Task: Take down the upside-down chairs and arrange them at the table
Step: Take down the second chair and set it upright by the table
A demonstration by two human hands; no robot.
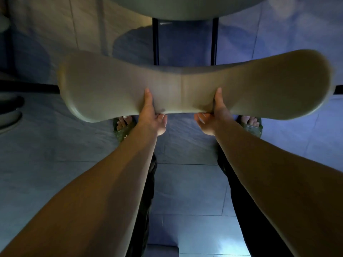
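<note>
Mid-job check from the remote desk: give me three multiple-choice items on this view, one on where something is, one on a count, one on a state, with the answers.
1. Where do the hands grip the beige chair backrest?
A. at its two far ends
B. near its middle, on the lower edge
C. on the black legs

2. How many black legs show beyond the backrest, under the pale seat?
A. none
B. two
C. five

3. What is the state of the left hand and right hand?
A. both closed on the backrest
B. only the left holds it
C. both hang free

Answers: 1 B, both hands sit close to the centre seam at the lower edge. 2 B, two dark uprights stand side by side. 3 A, each thumb lies on the face with fingers curled beneath.
</note>
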